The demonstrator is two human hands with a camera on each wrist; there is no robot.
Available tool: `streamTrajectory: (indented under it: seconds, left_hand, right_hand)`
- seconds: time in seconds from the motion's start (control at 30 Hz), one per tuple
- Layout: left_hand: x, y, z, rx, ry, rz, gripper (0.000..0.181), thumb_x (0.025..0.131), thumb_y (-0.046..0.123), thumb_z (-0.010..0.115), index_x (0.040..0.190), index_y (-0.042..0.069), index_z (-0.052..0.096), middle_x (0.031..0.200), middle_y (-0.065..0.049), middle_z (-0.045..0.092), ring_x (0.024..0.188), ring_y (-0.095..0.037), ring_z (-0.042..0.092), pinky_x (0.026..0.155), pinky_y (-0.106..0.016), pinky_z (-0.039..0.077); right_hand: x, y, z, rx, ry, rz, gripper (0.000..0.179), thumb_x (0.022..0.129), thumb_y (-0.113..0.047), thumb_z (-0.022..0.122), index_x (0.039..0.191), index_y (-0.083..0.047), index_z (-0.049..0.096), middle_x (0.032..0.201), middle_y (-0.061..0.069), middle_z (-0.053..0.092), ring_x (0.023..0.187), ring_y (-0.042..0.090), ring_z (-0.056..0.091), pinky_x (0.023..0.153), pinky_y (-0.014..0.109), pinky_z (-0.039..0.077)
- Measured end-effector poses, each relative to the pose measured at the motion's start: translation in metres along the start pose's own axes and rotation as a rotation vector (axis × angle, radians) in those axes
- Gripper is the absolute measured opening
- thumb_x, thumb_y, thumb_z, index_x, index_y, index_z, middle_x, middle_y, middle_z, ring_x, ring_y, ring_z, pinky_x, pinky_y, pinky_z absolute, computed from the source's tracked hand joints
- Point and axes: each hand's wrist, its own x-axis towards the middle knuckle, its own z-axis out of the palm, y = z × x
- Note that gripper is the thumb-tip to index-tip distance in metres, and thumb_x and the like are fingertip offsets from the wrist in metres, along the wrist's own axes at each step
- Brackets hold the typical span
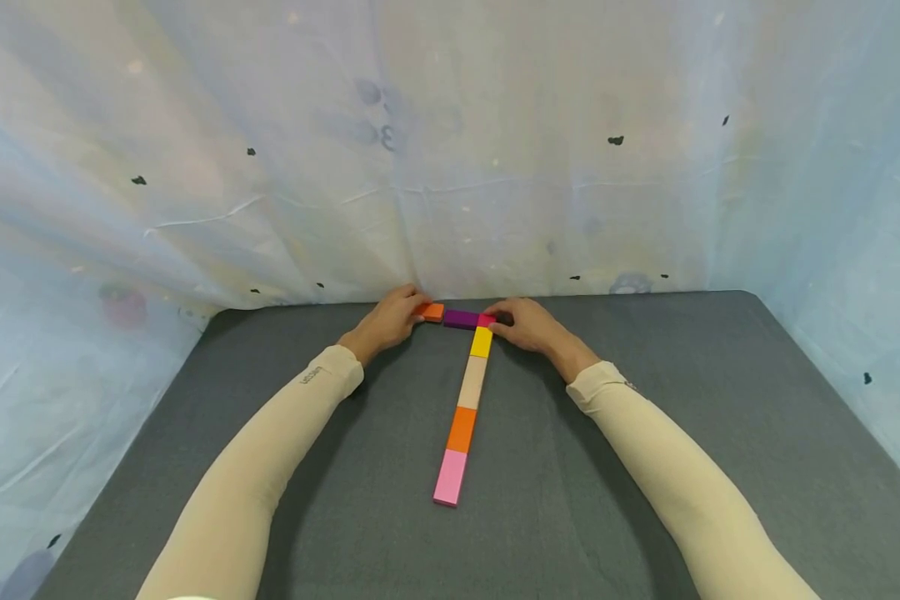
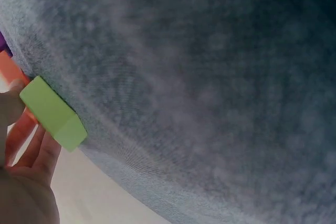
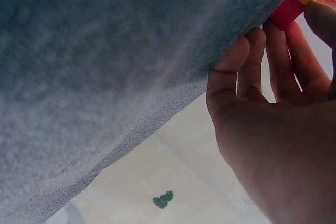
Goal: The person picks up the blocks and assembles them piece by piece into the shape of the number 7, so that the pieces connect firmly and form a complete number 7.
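At the table's far edge, my left hand (image 1: 390,321) pinches a green block (image 2: 52,111) between thumb and fingers. In the head view the hand hides this block. An orange block (image 1: 432,312) lies against its end, partly under the fingertips. Beside the orange block is a purple block (image 1: 461,319). My right hand (image 1: 531,325) holds a red block (image 3: 287,12) at the corner, fingers on its far side and thumb near the yellow block (image 1: 482,342). From the corner a row runs toward me: yellow, beige (image 1: 472,382), orange (image 1: 462,429) and pink (image 1: 450,477) blocks.
The blocks lie on a table covered in dark grey cloth (image 1: 345,500). Its far edge is just behind both hands. A pale patterned curtain (image 1: 495,167) hangs behind and at both sides of the table.
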Motion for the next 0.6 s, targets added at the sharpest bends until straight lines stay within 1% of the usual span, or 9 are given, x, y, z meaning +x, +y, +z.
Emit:
streamTrajectory:
  seconds: [0.13, 0.37, 0.6]
  left_hand:
    - [0.0006, 0.0009, 0.0011, -0.007, -0.011, 0.004, 0.032, 0.099, 0.010, 0.060, 0.130, 0.002, 0.061, 0.125, -0.015, 0.060, 0.115, -0.030, 0.059, 0.104, -0.044, 0.046]
    - [-0.0001, 0.0003, 0.0019, 0.006, -0.021, -0.005, 0.031, 0.099, 0.008, 0.060, 0.129, 0.002, 0.063, 0.123, -0.015, 0.060, 0.113, -0.030, 0.059, 0.103, -0.043, 0.047]
    - [-0.0018, 0.0011, 0.0008, -0.013, -0.023, -0.028, 0.033, 0.100, 0.011, 0.059, 0.132, 0.005, 0.063, 0.125, -0.013, 0.058, 0.111, -0.029, 0.059, 0.100, -0.042, 0.048]
  right_hand:
    - [0.0007, 0.0008, 0.0006, 0.000, -0.003, 0.009, 0.039, 0.101, -0.029, 0.058, 0.137, -0.014, 0.061, 0.135, 0.012, 0.063, 0.117, 0.029, 0.059, 0.105, 0.047, 0.044]
    - [0.0010, 0.0012, 0.0014, 0.008, 0.003, 0.005, 0.039, 0.101, -0.029, 0.058, 0.137, -0.014, 0.061, 0.135, 0.012, 0.063, 0.118, 0.029, 0.060, 0.105, 0.047, 0.044]
    - [0.0001, 0.0002, 0.0004, 0.005, -0.003, 0.013, 0.039, 0.101, -0.029, 0.058, 0.138, -0.015, 0.060, 0.137, 0.012, 0.061, 0.122, 0.030, 0.058, 0.107, 0.048, 0.043]
